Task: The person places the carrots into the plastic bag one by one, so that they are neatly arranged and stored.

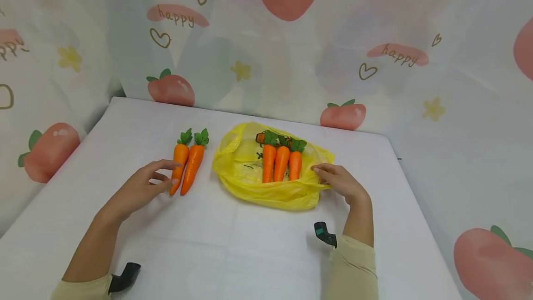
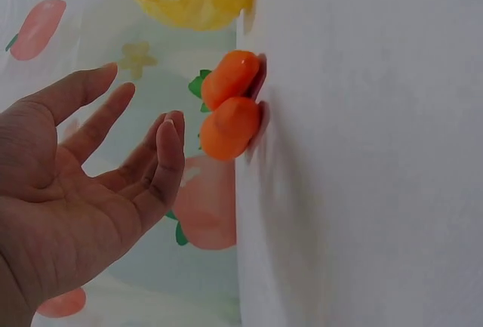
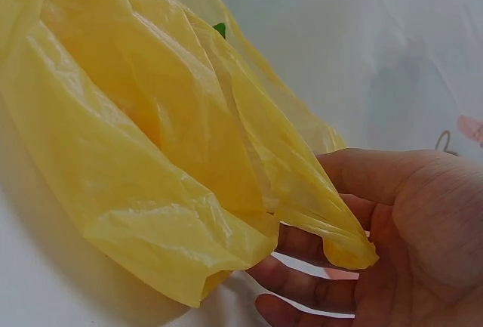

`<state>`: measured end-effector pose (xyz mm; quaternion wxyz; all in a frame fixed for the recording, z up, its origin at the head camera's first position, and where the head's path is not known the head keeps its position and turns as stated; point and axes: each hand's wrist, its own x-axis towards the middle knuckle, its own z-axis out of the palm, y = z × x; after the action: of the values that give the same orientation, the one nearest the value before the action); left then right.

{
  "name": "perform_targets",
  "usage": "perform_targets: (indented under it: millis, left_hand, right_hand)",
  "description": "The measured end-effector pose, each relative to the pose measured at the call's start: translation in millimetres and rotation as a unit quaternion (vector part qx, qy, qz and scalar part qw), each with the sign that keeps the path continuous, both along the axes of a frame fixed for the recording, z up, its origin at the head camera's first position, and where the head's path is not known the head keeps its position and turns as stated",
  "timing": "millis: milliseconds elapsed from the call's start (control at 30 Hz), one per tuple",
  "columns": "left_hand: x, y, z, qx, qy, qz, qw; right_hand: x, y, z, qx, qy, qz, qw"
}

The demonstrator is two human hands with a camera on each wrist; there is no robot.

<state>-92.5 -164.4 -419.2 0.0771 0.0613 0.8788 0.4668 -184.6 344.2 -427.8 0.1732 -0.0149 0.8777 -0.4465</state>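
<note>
In the head view my left hand (image 1: 139,191) hovers with parted, slightly bent fingers over a pair of carrots with green tops, the left carrot (image 1: 180,154) and the right carrot (image 1: 193,165). The left wrist view shows that hand (image 2: 83,191) holding nothing, its fingertips apart from the carrot ends (image 2: 230,129). A yellow plastic bag (image 1: 270,196) lies with its mouth spread wide. Three carrots (image 1: 281,162) rest side by side in it, their lower ends hidden by its front edge. My right hand (image 1: 344,184) pinches the bag's right edge between thumb and fingers.
A white cloth (image 1: 175,240) covers the table. Behind and beside it hangs a pale curtain (image 1: 283,73) printed with fruit and hearts. Black wrist-worn devices (image 1: 125,278) stick out from both sleeves.
</note>
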Motion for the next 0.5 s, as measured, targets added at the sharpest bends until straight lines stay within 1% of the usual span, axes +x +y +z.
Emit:
perform_targets:
  millis: [100,200,333,500]
  left_hand:
    - [-7.6,-5.3,5.4,-0.022,0.004,0.000,0.9997]
    - [-15.4,-9.9,7.8,-0.034,0.001,-0.001,0.9994]
    - [-24.2,-16.2,5.6,-0.034,-0.009,-0.007,0.9994]
    - [-31.5,-20.7,2.8,-0.021,-0.021,-0.015,0.9995]
  right_hand:
    - [0.7,1.3,-0.5,-0.002,0.000,-0.001,1.000]
    - [1.0,1.9,-0.6,-0.003,-0.001,-0.001,1.000]
    - [1.1,1.6,0.1,-0.003,0.000,-0.001,1.000]
    - [1.8,0.4,1.3,-0.004,-0.002,-0.001,1.000]
